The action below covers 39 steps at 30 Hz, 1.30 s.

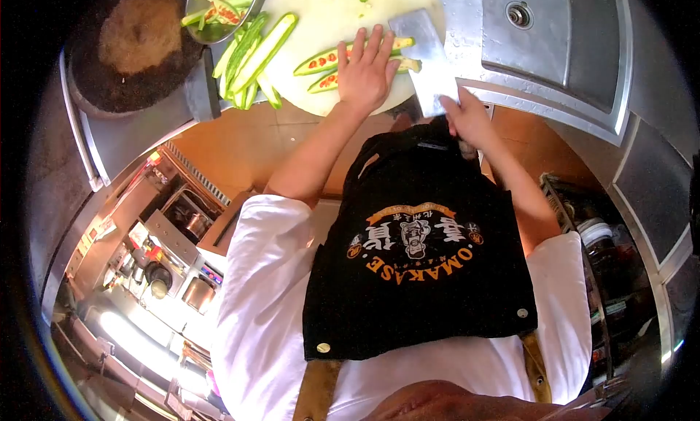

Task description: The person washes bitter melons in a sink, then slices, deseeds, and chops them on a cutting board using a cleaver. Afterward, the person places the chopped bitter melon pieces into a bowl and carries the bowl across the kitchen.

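Observation:
My left hand (pixel 364 74) lies flat, fingers stretched out, on two long green gourd halves (pixel 313 65) with red seeds showing. They rest on a round whitish cutting board (pixel 328 12). My right hand (pixel 470 118) is closed round the handle of a cleaver (pixel 430 63); its wide blade lies over the board's right side, by the ends of the halves. Left of my left hand, several hollowed long green gourd pieces (pixel 266 52) are piled at the board's edge. A metal bowl (pixel 211 34) beyond them holds green scraps and red seeds.
To the right of the board is a steel sink (pixel 525 52) with a drain (pixel 518 14). A large dark wok (pixel 135 52) stands at the far left. My black apron (pixel 419 275) comes close to the counter edge. Shelves with pots (pixel 197 293) are at the lower left.

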Each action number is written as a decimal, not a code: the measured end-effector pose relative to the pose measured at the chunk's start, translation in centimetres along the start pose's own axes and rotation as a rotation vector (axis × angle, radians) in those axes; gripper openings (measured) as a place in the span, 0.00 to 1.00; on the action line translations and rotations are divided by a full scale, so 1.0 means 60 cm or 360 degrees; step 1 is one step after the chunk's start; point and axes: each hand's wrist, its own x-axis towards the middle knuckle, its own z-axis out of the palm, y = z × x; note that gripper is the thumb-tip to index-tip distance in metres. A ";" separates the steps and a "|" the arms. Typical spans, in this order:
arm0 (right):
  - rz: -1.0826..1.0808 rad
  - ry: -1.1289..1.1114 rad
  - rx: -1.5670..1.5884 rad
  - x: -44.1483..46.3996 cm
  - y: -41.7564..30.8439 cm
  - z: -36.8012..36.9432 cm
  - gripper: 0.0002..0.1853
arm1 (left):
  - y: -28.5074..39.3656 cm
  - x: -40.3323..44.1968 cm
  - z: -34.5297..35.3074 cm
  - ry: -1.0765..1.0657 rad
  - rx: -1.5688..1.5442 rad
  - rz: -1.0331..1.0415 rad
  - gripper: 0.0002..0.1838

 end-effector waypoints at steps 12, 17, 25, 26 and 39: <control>0.0093 -0.0054 0.0089 -0.003 0.006 0.044 0.21 | -0.007 -0.002 -0.013 -0.0093 -0.0339 -0.0027 0.51; 0.0053 -0.0037 0.0032 0.021 -0.049 0.081 0.21 | -0.007 -0.001 -0.018 0.0072 -0.0386 -0.0017 0.50; 0.0090 -0.0039 -0.0156 0.031 -0.019 0.059 0.23 | -0.104 -0.079 -0.034 -0.0216 -0.0121 -0.0208 0.37; 0.0140 -0.0061 -0.0199 0.016 -0.033 0.059 0.23 | -0.101 -0.090 -0.026 -0.0107 -0.0159 -0.0146 0.37; 0.0176 -0.0059 -0.0053 -0.007 -0.014 0.132 0.22 | -0.092 -0.096 -0.016 0.0038 -0.0263 -0.0143 0.35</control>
